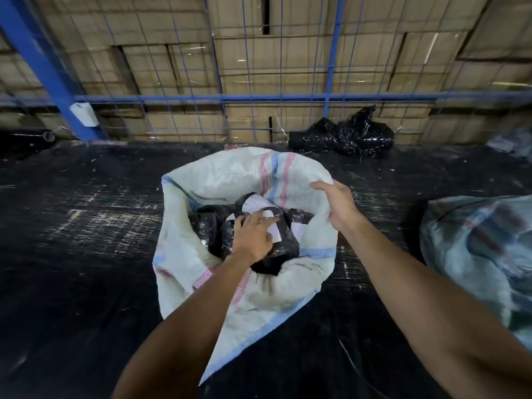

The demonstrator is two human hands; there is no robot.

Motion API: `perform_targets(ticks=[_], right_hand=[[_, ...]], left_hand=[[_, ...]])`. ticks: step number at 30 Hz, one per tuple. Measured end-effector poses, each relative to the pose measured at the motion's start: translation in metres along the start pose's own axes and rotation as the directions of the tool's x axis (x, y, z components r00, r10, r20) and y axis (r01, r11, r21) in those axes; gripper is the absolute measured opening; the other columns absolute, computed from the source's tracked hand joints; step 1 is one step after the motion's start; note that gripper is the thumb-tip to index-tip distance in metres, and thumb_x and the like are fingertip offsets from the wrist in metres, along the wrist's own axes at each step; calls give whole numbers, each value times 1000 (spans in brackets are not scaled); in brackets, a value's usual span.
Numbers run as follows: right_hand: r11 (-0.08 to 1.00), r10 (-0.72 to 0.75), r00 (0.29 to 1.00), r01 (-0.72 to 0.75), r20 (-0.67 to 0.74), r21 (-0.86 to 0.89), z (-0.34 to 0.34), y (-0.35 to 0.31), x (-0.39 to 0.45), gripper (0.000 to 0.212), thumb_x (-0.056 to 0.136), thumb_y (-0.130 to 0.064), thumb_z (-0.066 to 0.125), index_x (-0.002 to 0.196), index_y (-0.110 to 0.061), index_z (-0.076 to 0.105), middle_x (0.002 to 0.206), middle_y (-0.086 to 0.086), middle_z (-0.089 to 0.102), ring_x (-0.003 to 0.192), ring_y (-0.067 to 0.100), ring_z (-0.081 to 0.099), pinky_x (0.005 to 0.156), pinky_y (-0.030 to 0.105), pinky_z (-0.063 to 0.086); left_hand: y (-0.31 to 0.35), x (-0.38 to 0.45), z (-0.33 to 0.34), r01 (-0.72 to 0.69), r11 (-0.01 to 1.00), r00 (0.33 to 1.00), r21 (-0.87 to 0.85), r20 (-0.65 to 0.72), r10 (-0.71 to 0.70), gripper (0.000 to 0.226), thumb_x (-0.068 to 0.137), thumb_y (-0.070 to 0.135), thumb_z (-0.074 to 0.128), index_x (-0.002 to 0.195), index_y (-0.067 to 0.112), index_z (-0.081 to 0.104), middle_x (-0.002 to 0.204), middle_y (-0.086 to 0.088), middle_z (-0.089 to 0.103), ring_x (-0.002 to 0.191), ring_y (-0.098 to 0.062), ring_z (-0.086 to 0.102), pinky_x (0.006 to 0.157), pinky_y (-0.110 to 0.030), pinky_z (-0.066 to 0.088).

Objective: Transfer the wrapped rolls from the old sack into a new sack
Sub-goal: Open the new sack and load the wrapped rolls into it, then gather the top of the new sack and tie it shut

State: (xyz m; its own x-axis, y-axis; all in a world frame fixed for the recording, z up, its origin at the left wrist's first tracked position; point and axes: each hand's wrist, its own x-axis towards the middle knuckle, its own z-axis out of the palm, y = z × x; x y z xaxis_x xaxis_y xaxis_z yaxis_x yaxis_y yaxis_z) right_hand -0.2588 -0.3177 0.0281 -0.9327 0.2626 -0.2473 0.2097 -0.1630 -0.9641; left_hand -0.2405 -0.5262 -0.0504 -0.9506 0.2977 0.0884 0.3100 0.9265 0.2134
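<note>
- We have our left hand (253,236) down inside the white woven sack (201,272), fingers curled over the top of a wrapped roll (283,243). It looks like a grip, though the fingertips are hidden behind the roll, so we cannot tell how far round they close.
- Just beyond those fingers lie more wrapped rolls (207,220), black and glossy, with white paper labels (254,204) touching our knuckles.
- We judge the rolls to be firm and fairly heavy, with slick film that could slide in the palm. We would take one round its middle, not by the loose label, which would likely tear.
- The sack itself is soft and limp. Its mouth would likely fold shut without support.
- Our right hand (336,204) pinches the sack's far right rim, thumb on the inner face and fingers wrapped over the outside, keeping the mouth open.
- Well to the right of those fingers sits a second sack (475,254), blurred. We cannot tell which of the two is the new one.
- Behind both, a black plastic bundle (345,136) lies against the blue wire fence (250,97).
</note>
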Motion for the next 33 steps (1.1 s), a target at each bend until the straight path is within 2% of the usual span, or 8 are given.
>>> perform_targets(ticks=[3,8,12,15,19,22,25,33], right_hand=[[922,-110,987,144,114,-360,-15,-4,-8,46,78,-32,78,119,-18,63,108,-3,66,104,19,61,81,30,48],[599,26,961,206,276,-774,-14,20,-30,81,87,-50,67,151,-14,32,149,9,44,131,27,46,96,33,41],[462,245,906,203,345,-863,-5,37,-41,98,81,-77,52,154,-16,26,157,4,34,136,27,42,106,39,42],[613,393,847,50,359,-788,1,46,-54,80,88,-72,47,143,-16,38,124,-1,52,102,18,55,75,31,48],[893,343,866,-180,365,-411,14,36,-53,44,85,-43,70,115,-14,57,91,7,56,69,15,51,53,23,41],[972,222,926,-236,306,10,20,5,-44,61,67,-30,78,115,4,64,80,15,64,70,25,61,65,30,49],[950,91,985,-130,147,283,13,-48,-37,21,84,-18,64,96,-1,65,60,10,64,49,19,61,50,25,51],[901,-190,969,108,159,421,-20,-147,-23,39,83,-25,64,121,-29,67,116,12,69,101,32,66,92,50,53]], left_hand=[[-5,-4,-8,-104,857,973,-505,-230,-18,47,84,-9,49,117,18,69,124,-3,58,119,-22,54,102,-49,45],[-33,-25,-37,398,856,717,-331,-469,-515,62,82,16,62,141,19,44,150,-17,36,138,-36,34,115,-56,27],[-70,-49,-38,772,176,314,-610,126,-941,109,81,61,68,157,23,-1,163,-17,4,149,-41,10,120,-57,6],[-92,-60,-29,673,-249,300,-697,564,-769,121,54,75,80,150,18,31,145,-14,42,131,-41,43,109,-54,36],[-67,-49,-61,556,-70,536,-828,422,-731,46,87,31,72,124,12,51,109,-6,53,95,-27,54,84,-38,43],[-15,-11,-109,438,93,684,-894,264,-680,48,89,23,67,130,6,49,109,-9,55,94,-25,51,80,-34,41],[37,28,-158,315,285,836,-905,124,-534,45,93,17,60,136,6,49,114,-7,56,99,-25,53,79,-33,43],[84,87,-247,76,653,934,-754,-176,-312,30,69,38,61,93,23,72,108,-11,72,94,-31,69,82,-44,59]])
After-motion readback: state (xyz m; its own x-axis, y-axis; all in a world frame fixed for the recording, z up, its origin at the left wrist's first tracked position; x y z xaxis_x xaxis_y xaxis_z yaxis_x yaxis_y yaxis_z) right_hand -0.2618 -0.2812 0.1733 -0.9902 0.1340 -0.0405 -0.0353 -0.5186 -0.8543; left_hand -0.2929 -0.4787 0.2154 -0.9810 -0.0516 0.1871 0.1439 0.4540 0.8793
